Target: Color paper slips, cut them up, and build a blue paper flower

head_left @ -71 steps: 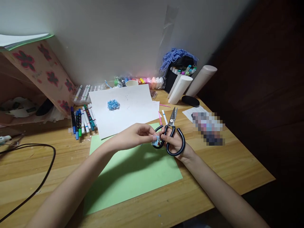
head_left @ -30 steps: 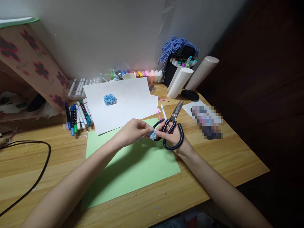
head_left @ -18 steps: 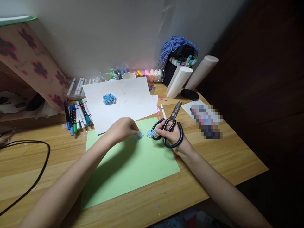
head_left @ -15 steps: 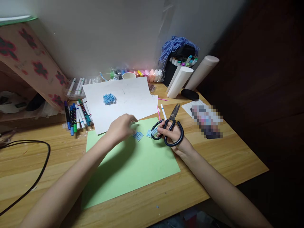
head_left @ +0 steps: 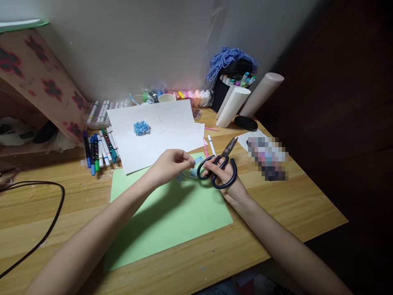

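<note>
My left hand (head_left: 168, 168) pinches a small blue-and-white patterned paper piece (head_left: 198, 159) between thumb and fingertips, above the green sheet (head_left: 178, 229). My right hand (head_left: 231, 182) is closed around black-handled scissors (head_left: 230, 148), whose blades point up and away to the right and look closed together. Below my left hand, a similar blue-and-white piece (head_left: 179, 178) lies on the green sheet, with another piece (head_left: 193, 173) close to the scissor handles. Farther back, a heap of blue shreds (head_left: 141, 128) rests on a white sheet (head_left: 172, 131).
Several markers (head_left: 104, 149) lie left of the white sheet. At the back stand a paper cup (head_left: 167, 98), a black pen holder (head_left: 218, 92) topped with blue cord (head_left: 225, 61), and a white roll (head_left: 233, 107). A black cable (head_left: 58, 217) crosses the left side.
My left hand has moved right and now pinches the paper piece that was in my right hand's fingers. The scissors have tilted slightly to the right.
</note>
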Action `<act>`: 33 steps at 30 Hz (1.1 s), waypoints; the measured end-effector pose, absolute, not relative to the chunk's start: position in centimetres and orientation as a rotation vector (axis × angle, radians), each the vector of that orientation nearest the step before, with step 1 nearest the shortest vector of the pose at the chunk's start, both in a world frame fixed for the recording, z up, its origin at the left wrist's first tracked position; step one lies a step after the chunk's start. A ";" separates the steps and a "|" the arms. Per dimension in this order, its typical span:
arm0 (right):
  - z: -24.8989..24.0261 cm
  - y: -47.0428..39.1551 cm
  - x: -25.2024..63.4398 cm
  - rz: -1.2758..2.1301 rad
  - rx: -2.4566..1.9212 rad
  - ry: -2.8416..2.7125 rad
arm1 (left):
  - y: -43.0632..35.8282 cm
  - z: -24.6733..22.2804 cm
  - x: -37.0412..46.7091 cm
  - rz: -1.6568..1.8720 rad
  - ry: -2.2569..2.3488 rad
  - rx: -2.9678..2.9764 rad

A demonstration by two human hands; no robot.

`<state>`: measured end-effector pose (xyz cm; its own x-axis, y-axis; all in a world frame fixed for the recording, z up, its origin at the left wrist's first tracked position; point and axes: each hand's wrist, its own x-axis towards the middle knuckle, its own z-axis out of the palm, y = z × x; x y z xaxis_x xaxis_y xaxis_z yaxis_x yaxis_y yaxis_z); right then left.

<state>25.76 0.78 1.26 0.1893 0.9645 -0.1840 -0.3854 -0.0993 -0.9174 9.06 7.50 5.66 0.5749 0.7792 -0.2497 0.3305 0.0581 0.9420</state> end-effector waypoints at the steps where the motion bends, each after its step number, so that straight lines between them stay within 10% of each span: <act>1: 1.2 0.7 25.7 1.329 -1.128 -0.731 | 7.8 5.9 8.9 0.478 0.989 1.564; 15: 1.9 -2.0 25.1 1.872 -1.092 -1.126 | 8.9 6.7 7.8 0.439 1.010 1.499; 33: 1.3 -2.0 24.4 1.704 -1.189 -1.195 | 8.9 6.3 7.8 0.386 0.937 1.457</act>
<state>24.42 -1.96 1.28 -0.3086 0.9109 -0.2740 -0.0530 -0.3041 -0.9512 7.82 8.93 6.32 0.6081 0.7340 -0.3022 0.3081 0.1326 0.9421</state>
